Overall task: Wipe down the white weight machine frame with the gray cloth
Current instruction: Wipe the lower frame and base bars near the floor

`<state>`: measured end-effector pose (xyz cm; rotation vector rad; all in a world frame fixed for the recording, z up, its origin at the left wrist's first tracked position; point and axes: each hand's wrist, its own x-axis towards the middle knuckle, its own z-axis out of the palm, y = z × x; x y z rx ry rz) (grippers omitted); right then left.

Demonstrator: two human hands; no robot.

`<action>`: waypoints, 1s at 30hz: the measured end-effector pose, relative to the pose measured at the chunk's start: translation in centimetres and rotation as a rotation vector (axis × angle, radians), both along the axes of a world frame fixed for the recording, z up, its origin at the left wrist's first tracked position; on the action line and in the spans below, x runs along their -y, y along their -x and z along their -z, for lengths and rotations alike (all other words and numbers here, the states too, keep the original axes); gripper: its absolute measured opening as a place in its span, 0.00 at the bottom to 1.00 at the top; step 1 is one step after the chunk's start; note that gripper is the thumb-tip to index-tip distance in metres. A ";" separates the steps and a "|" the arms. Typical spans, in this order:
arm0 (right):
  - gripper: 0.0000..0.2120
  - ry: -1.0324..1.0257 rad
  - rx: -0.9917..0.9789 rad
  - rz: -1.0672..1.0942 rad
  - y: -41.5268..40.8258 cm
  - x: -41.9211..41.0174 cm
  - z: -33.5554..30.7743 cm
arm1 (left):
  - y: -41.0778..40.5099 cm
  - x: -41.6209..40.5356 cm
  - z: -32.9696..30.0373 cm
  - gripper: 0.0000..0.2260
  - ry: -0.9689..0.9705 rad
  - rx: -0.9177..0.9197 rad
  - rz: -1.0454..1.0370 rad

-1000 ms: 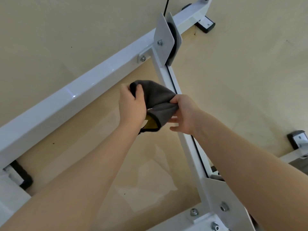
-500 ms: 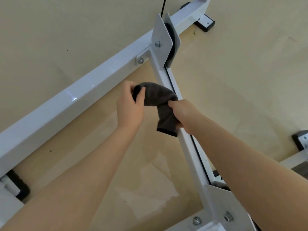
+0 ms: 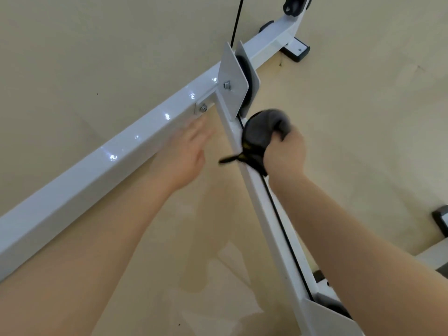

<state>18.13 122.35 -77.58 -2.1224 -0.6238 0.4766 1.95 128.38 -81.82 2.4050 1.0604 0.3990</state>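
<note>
Bright, even indoor light falls from above, leaving small white glare spots along the top face of the long white frame beam (image 3: 104, 163). Shadows are soft and faint; pale arm shadows lie on the beige floor (image 3: 363, 117). The left hand (image 3: 184, 158) is smeared by motion blur, its fingers indistinct, and the gray cloth (image 3: 260, 134) is slightly soft. Wide-angle distortion stretches both forearms at the bottom edge.
</note>
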 end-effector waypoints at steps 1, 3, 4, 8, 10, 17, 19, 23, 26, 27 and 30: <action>0.08 -0.029 0.049 0.011 -1.1 -0.9 -0.4 | 0.5 -1.7 0.2 0.27 -0.042 -0.161 -0.084; 0.05 -0.054 0.015 -0.024 -2.7 -3.2 -0.7 | 1.3 -4.4 0.6 0.30 -0.047 -0.391 -0.214; 0.05 -0.063 -0.034 -0.071 -3.1 -4.4 -0.8 | 1.5 -5.3 0.8 0.29 -0.040 -0.460 -0.238; 0.11 -0.154 -0.434 -0.306 -2.8 -8.0 -0.6 | 2.4 -6.6 1.6 0.27 -0.003 -0.583 -0.212; 0.17 -0.122 -0.519 -0.356 -2.9 -8.7 0.2 | 3.0 -6.8 2.0 0.27 -0.022 -0.588 -0.209; 0.10 -0.208 -0.545 -0.456 -3.5 -9.5 0.0 | 2.7 -6.4 2.1 0.27 -0.037 -0.589 -0.223; 0.10 -0.303 -0.343 -0.553 -3.5 -9.1 -0.2 | 2.7 -6.5 2.1 0.27 -0.043 -0.580 -0.224; 0.21 -0.225 0.128 -0.600 -2.9 -7.6 1.4 | 2.7 -6.3 2.1 0.28 -0.023 -0.593 -0.228; 0.20 -0.205 0.147 -0.578 -2.8 -8.9 1.0 | 2.6 -6.3 2.3 0.28 -0.019 -0.590 -0.237; 0.17 -0.224 0.029 -0.559 -2.9 -9.7 0.6 | 2.5 -6.3 2.3 0.28 -0.015 -0.589 -0.239; 0.15 -0.196 -0.327 -0.474 -4.0 -11.1 -0.3 | 2.5 -6.4 2.3 0.28 -0.010 -0.593 -0.238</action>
